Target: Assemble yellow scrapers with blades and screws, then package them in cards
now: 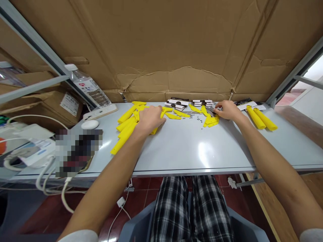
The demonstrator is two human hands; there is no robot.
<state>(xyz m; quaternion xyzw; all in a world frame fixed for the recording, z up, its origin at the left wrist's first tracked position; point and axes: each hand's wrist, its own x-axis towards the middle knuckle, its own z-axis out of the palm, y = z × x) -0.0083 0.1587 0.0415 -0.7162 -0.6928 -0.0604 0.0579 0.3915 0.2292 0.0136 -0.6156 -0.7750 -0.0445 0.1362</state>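
Observation:
My left hand (150,118) is closed around a yellow plastic piece in a pile of yellow tube-shaped handles (125,132) on the left of the table. My palm hides most of the piece. On the right, my right hand (226,110) has its fingers curled at a thin grey metal piece (210,110), beside flat yellow plastic pieces (211,121). Tiny metal screws (199,119) lie scattered between my hands. More flat yellow parts (173,116) rest near the left hand.
Folded black-and-white cards (177,103) stand along the cardboard backing (176,50). Two yellow handles (262,119) lie at the right. A power strip (100,112), a water bottle (88,85), a white round case (90,124) and a blurred-out phone (87,164) occupy the left side.

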